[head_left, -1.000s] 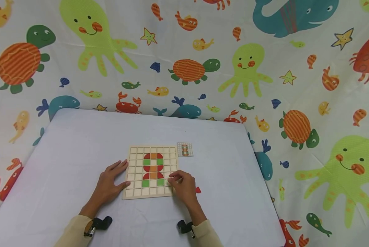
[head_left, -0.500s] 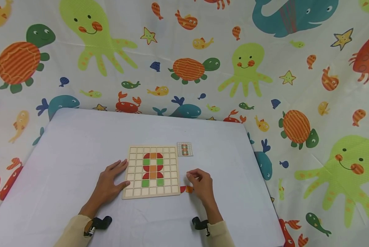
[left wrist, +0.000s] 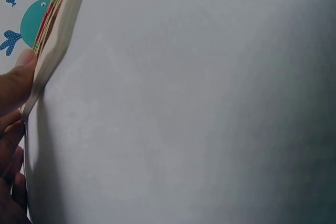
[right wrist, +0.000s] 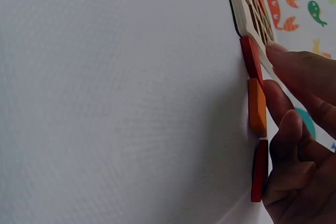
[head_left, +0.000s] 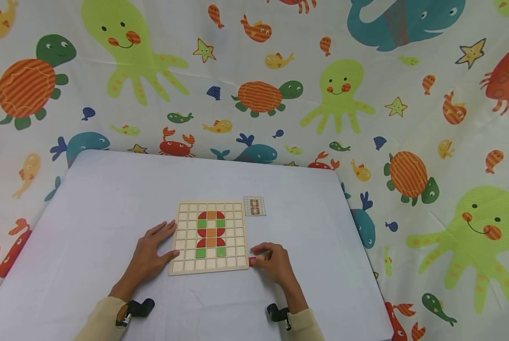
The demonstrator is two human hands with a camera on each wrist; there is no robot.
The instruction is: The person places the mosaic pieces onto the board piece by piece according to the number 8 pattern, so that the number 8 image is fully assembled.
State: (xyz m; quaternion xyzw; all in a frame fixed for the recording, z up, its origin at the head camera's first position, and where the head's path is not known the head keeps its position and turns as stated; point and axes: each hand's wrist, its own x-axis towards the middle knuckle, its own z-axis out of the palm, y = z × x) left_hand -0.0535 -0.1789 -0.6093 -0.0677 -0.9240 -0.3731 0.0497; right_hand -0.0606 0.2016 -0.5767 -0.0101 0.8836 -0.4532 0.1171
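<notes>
A square wooden grid board (head_left: pixel 186 266) lies on the table, with red rounded, orange square and green square tiles set in its middle columns. My left hand (head_left: pixel 152 253) rests at its left edge, fingers spread, thumb on the rim. My right hand (head_left: pixel 275 260) is beside the lower right corner, over a short row of loose tiles. That row holds a red tile (right wrist: pixel 252 59) against the board, an orange tile (right wrist: pixel 257 108) and another red tile (right wrist: pixel 260 171). The right fingers are loosely bent and close to the first two tiles; no lifted tile shows in them.
A small pattern card (head_left: pixel 254 206) with a matching coloured design lies at the board's upper right corner. The white-covered table (head_left: pixel 122 189) extends around the board. Behind it hangs a curtain (head_left: pixel 280 38) printed with sea animals.
My right hand has moved right, off the board's lower right part, then down to the loose red and orange tiles. My left hand and the board have stayed put.
</notes>
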